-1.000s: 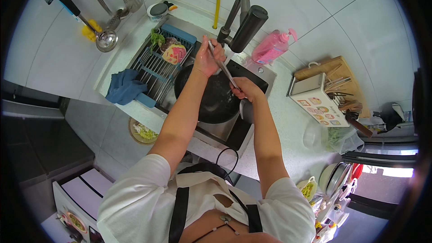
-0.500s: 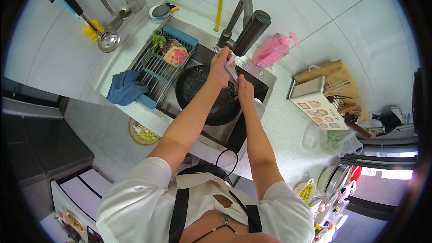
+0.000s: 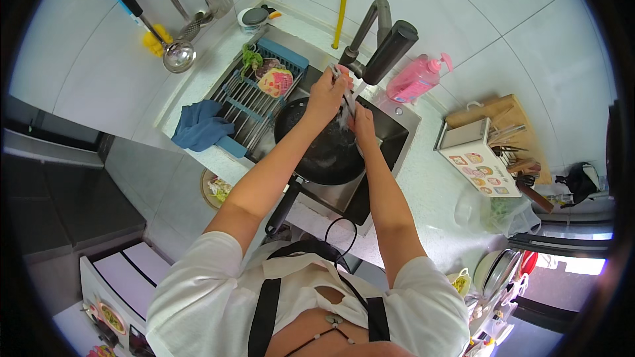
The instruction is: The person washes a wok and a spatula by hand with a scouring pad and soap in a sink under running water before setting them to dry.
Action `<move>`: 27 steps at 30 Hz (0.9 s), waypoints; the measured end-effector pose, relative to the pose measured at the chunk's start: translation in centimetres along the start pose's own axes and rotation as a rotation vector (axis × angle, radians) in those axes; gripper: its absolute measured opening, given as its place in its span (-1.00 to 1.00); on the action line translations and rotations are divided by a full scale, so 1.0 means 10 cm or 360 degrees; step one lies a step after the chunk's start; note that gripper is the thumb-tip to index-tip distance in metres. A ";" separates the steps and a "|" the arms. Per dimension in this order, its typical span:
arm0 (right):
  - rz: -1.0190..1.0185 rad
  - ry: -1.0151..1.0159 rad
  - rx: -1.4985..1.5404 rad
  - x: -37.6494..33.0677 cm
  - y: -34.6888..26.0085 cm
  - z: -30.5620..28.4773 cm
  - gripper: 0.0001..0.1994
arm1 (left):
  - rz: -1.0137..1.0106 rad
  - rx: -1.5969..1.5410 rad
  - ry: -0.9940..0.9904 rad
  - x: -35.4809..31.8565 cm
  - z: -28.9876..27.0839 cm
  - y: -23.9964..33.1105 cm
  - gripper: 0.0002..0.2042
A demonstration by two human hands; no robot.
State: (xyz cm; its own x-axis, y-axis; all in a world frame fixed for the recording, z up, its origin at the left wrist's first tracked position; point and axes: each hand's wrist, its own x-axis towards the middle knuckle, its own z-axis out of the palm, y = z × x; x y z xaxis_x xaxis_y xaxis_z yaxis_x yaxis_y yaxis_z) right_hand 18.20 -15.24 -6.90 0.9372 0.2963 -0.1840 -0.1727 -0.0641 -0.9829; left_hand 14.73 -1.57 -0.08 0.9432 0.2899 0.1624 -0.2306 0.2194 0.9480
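Over the sink (image 3: 411, 122), both my hands are closed on a thin, silvery, long item (image 3: 346, 98) under the running tap (image 3: 391, 51); its exact kind I cannot make out. My left hand (image 3: 324, 97) grips its upper end near the spout. Lower down and to the right, my right hand (image 3: 363, 124) holds it too. Water falls from there into a black frying pan (image 3: 331, 162) lying in the sink below. The pan's dark handle (image 3: 283, 210) points toward me over the front edge, and my left forearm covers part of the pan.
Left of the pan, a blue-ended drying rack (image 3: 238, 109) carries greens and a pink patterned sponge (image 3: 275, 82). A blue cloth (image 3: 200, 125) drapes beside it. A pink pump bottle (image 3: 415, 79) stands behind the sink; a utensil holder (image 3: 479, 162) and cutting board (image 3: 503, 116) are at right.
The pan has turned, so its handle now shows at the front. The silvery item has tilted more upright in my hands, and the whole view has shifted slightly.
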 end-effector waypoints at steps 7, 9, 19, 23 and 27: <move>-0.0447 0.0217 -0.0354 0.12 -0.19 0.28 -0.61 | 0.0115 0.0116 0.0013 0.03 -0.16 0.31 -0.84; -0.0637 0.0344 -0.0570 0.11 -0.27 0.35 -0.64 | 0.0129 0.0073 0.0109 0.02 -0.16 0.43 -0.88; -0.0689 0.0140 -0.0904 0.05 -0.42 0.40 -0.71 | -0.0148 -0.0188 0.0237 -0.07 -0.47 0.54 -0.84; -0.1009 0.0019 -0.1496 -0.10 -0.45 0.38 -0.81 | -0.0148 -0.0377 0.0344 -0.10 -0.68 0.51 -0.87; -0.1143 -0.0144 -0.1641 -0.09 -0.33 0.29 -0.86 | -0.0193 -0.0367 0.0461 -0.14 -0.83 0.56 -0.89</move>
State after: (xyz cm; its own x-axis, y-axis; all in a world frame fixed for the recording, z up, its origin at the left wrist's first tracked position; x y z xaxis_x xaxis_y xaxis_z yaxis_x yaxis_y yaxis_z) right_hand 17.08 -12.53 -3.53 0.6901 0.6344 0.3482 0.7211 -0.5624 -0.4046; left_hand 10.13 6.97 2.73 0.8678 0.4929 -0.0628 -0.2003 0.4627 0.8636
